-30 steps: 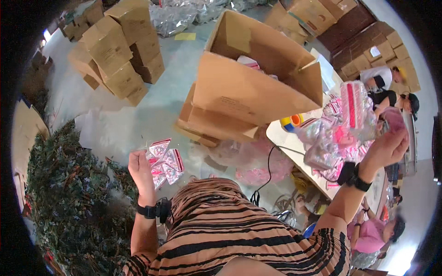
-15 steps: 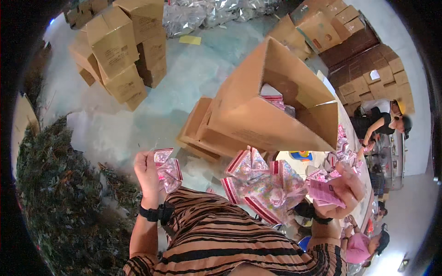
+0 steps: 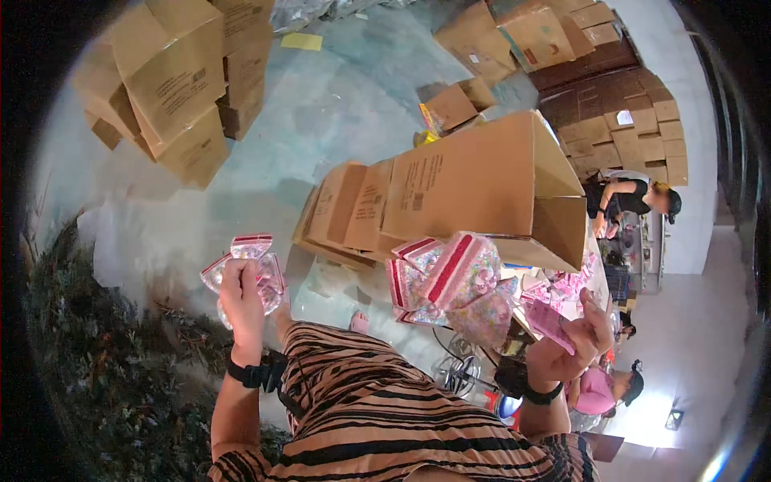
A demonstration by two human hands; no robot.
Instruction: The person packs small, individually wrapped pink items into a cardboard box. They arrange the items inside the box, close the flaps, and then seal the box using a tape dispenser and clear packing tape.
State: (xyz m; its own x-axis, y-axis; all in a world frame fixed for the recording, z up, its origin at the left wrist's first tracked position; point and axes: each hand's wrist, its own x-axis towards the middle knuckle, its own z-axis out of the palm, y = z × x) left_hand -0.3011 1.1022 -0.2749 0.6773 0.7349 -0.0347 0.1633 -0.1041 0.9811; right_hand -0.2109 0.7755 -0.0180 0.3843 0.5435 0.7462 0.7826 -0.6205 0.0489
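Glittery, translucent bows [image 3: 215, 275] with red-striped ends hang bunched in my left hand [image 3: 242, 301], its fingers closed around them. On the right, a larger cluster of similar bows [image 3: 466, 277] hangs beside my right hand [image 3: 572, 345]. A pink card [image 3: 551, 325] sits pinched in that hand's curled fingers. How the cluster is attached to the card or the hand is hard to make out. Beyond both hands stands a tall open cardboard box [image 3: 458, 185]; its contents are hidden from this angle.
Pink-and-white bows [image 3: 562, 287] lie heaped on the table behind the box. Stacked cartons [image 3: 169, 80] stand far left, and dark artificial greenery [image 3: 120, 377] covers the near left. Two people [image 3: 622, 197] [image 3: 602, 390] are at the right. A metal fan [image 3: 459, 371] stands below the cluster.
The view has shifted, and the box's inside with its bows no longer shows. Bows in my left hand now fan out on both sides of it. The right-hand cluster has swung round.
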